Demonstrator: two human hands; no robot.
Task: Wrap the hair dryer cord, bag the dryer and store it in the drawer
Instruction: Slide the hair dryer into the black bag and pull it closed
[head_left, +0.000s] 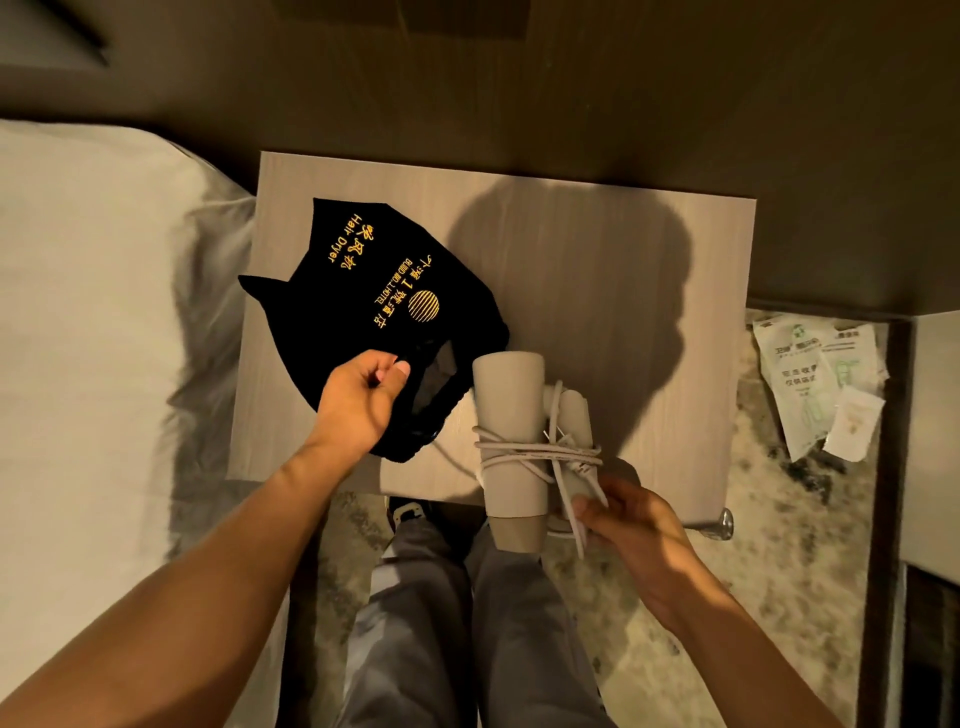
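A beige hair dryer (511, 410) is held over the front edge of the wooden nightstand (597, 249), barrel pointing away from me. Its pale cord (537, 453) is wound several times around barrel and folded handle. My right hand (631, 525) grips the dryer's near end and loose cord loops. A black drawstring bag (374, 306) with gold "Hair Dryer" lettering lies on the nightstand's left half. My left hand (358, 400) pinches the rim of the bag's opening, which faces the dryer. No drawer is visible from above.
A bed with white linen (88, 312) borders the nightstand on the left. Printed plastic packets (815, 379) lie on the patterned carpet at right, beside a dark wall edge. My legs and a shoe are below the nightstand's front edge.
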